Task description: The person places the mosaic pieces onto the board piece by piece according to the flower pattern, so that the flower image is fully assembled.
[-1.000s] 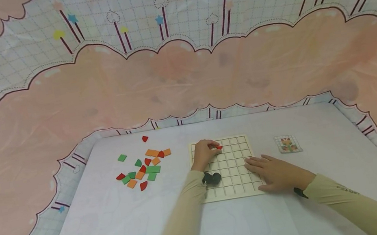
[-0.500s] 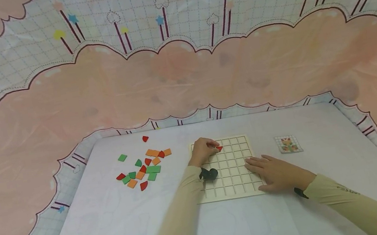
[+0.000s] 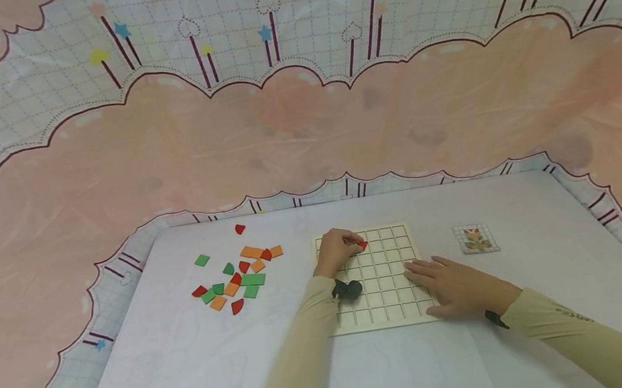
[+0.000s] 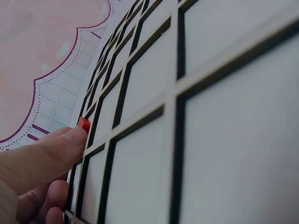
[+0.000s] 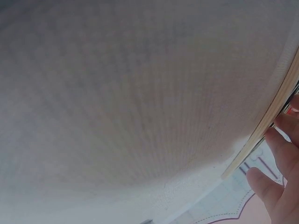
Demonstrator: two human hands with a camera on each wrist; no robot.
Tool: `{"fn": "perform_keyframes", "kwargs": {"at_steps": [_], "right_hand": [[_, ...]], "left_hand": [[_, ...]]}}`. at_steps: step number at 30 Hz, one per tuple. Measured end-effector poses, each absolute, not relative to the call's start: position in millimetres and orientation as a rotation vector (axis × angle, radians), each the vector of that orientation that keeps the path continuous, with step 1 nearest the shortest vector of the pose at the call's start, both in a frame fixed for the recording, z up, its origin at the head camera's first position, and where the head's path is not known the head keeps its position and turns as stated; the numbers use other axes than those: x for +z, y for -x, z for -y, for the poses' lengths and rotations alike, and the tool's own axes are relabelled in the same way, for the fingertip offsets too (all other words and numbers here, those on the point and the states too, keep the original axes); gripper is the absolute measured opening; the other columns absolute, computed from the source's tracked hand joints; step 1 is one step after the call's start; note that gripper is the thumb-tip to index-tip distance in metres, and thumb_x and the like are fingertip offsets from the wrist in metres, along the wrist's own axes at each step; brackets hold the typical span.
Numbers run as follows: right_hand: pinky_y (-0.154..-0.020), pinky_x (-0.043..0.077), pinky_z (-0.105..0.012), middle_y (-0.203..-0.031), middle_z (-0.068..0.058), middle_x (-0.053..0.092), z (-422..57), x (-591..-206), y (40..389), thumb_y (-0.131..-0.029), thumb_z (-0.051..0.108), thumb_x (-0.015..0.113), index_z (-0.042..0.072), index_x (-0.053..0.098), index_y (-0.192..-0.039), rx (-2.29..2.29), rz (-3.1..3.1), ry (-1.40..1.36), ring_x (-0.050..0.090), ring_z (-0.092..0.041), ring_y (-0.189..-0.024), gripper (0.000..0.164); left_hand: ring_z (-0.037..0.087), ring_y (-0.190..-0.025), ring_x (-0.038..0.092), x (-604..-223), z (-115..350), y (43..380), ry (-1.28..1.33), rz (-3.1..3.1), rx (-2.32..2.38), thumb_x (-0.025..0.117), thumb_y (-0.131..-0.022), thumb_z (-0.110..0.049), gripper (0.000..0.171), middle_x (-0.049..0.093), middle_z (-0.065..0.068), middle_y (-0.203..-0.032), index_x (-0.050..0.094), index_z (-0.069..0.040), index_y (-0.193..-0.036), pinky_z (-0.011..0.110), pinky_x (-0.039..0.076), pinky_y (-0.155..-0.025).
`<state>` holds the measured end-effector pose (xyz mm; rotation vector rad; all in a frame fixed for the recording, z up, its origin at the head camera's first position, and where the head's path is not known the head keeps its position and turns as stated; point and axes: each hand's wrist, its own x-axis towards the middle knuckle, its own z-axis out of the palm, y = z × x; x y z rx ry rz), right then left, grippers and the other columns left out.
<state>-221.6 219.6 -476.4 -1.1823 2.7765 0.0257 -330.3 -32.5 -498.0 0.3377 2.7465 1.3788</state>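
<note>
Left forearm (image 3: 299, 358): beige-sleeved, entering the head view from 6 o'clock, running toward 1 o'clock. Left hand (image 3: 333, 255): at the forearm's end, left thumb (image 4: 56, 151) and forefinger drawn together in a pinch; in the left wrist view, set at 8 o'clock, lower fingers (image 4: 55, 196) curled beneath the thumb. Right forearm (image 3: 589, 333): likewise beige-sleeved, entering from 4 o'clock, aimed toward 10. Right hand (image 3: 460, 286): back upward, fingers extended toward 10 o'clock, right thumb (image 3: 438, 311) toward 9.
</note>
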Motion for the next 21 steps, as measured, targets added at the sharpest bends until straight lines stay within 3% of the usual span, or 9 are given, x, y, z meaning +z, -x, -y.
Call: {"fn": "perform_keyframes", "kwargs": {"at_steps": [11, 21], "right_hand": [[-0.112, 0.028, -0.05, -0.152, -0.009, 0.034, -218, -477, 221, -0.087, 0.05, 0.056, 0.008, 0.035, -0.145, 0.032, -2.778, 1.166, 0.033, -0.027, -0.139, 0.074], [-0.112, 0.028, -0.049, -0.152, -0.01, 0.033, -220, -478, 223, -0.088, 0.048, 0.055, 0.007, 0.035, -0.145, 0.033, -2.781, 1.205, 0.033, -0.027, -0.139, 0.073]], "left_hand": [[0.014, -0.081, 0.06, -490, 53, 331, -0.501, -2.64, 1.366, 0.073, -0.081, -0.013, 0.02, 0.07, 0.007, -0.098, 0.073, -0.009, -0.101, 0.027, 0.05, -0.075], [0.02, -0.092, 0.063, -461, 114, 331, -0.475, -2.677, 1.306, 0.07, -0.083, -0.013, 0.027, 0.07, 0.01, -0.104, 0.07, -0.007, -0.11, 0.034, 0.051, -0.087]]}}
